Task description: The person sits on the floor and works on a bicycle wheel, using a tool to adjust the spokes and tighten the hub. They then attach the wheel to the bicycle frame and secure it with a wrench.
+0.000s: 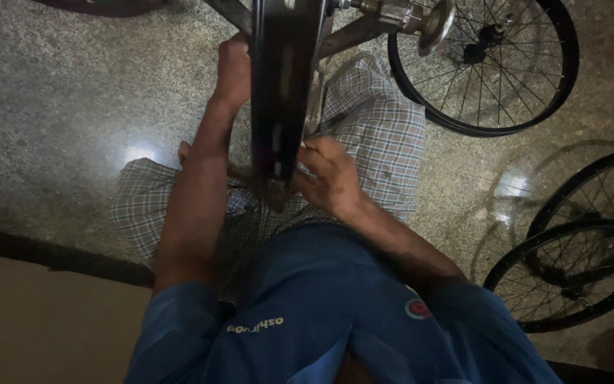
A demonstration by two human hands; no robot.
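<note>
We grip the upright black wheel (282, 85) in our lap: left hand (234, 67) closed on its far side, right hand (328, 178) pinching its near edge. Bare speckled floor (58, 107) lies open to the left; spoked rims (492, 64) crowd the right.

A speckled grey stone floor (58, 92) fills the scene, polished enough to throw back two pale light spots (one left, one right). A dark strip (44, 256) borders a tan surface (44, 327) at lower left — spoked bicycle wheels (492, 64) lie right.
</note>
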